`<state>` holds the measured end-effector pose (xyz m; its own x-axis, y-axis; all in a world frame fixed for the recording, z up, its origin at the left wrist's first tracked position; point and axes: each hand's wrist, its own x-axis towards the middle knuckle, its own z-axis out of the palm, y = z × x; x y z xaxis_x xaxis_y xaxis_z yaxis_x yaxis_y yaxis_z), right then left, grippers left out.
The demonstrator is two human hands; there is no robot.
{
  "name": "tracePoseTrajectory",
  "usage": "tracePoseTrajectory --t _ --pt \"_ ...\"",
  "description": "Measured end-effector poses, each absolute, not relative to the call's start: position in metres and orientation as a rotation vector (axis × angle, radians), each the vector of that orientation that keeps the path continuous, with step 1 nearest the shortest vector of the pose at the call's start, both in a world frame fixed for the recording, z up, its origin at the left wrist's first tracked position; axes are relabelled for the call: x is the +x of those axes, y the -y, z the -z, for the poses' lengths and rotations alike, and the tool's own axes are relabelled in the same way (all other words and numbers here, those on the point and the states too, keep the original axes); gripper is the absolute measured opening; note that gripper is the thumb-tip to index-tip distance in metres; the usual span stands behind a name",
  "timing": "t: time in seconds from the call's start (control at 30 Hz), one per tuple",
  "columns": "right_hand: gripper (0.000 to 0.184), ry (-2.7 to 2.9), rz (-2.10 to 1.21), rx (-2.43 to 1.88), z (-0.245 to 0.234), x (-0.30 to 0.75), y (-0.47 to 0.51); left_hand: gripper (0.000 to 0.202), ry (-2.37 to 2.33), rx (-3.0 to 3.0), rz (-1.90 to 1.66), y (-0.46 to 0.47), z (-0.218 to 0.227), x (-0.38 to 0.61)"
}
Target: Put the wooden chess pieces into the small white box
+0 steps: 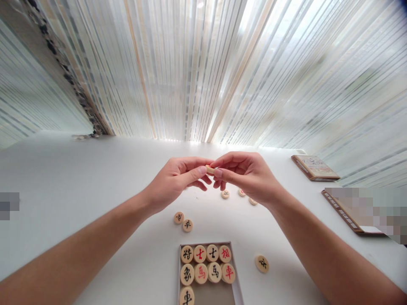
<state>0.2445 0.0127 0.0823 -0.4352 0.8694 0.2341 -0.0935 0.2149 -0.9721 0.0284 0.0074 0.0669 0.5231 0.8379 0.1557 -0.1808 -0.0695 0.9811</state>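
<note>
Between my two hands, above the white table, is a round wooden xiangqi piece (210, 169) with a trace of red on its face. My left hand (182, 176) pinches its left side with thumb and forefinger. On the other side my right hand (244, 171) grips it the same way. Closer to me lies an open box (213, 294) with rows of xiangqi pieces, marked in red or black. Two loose black-marked pieces (183, 221) lie behind the box, and another piece (262, 263) sits to its right.
Several more pieces (225, 194) lie beyond, partly hidden by my right hand. A flat printed box (314, 167) and a second brown-edged box (346, 216) rest at the table's right. A striped sheer curtain (190, 76) hangs behind the white table (104, 178).
</note>
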Motion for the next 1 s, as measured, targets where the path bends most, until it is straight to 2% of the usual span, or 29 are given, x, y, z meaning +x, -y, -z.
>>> tracePoseTrajectory --t 0.23,0.37,0.57,0.73,0.87,1.0 --pt "0.027 1.655 -1.238 -0.804 -0.079 0.244 -0.011 0.025 -0.642 1.303 -0.944 -0.008 -0.064 0.032" --pt "0.026 1.676 -1.172 -0.841 -0.076 0.244 -0.011 0.025 -0.725 1.340 -0.980 -0.007 -0.064 0.033" --pt "0.032 1.615 -1.194 -0.913 -0.078 0.242 -0.012 0.021 -0.809 1.408 -1.051 -0.003 -0.069 0.034" --pt "0.035 1.485 -1.325 -0.895 -0.077 0.243 -0.015 0.038 -0.824 1.464 -1.148 0.001 -0.067 0.036" --pt "0.031 1.453 -1.457 -0.879 -0.074 0.245 -0.016 0.027 -0.814 1.586 -1.203 0.003 -0.065 0.036" --pt "0.035 1.473 -1.454 -0.963 -0.076 0.245 -0.014 0.022 -0.825 1.750 -1.242 0.003 -0.063 0.035"
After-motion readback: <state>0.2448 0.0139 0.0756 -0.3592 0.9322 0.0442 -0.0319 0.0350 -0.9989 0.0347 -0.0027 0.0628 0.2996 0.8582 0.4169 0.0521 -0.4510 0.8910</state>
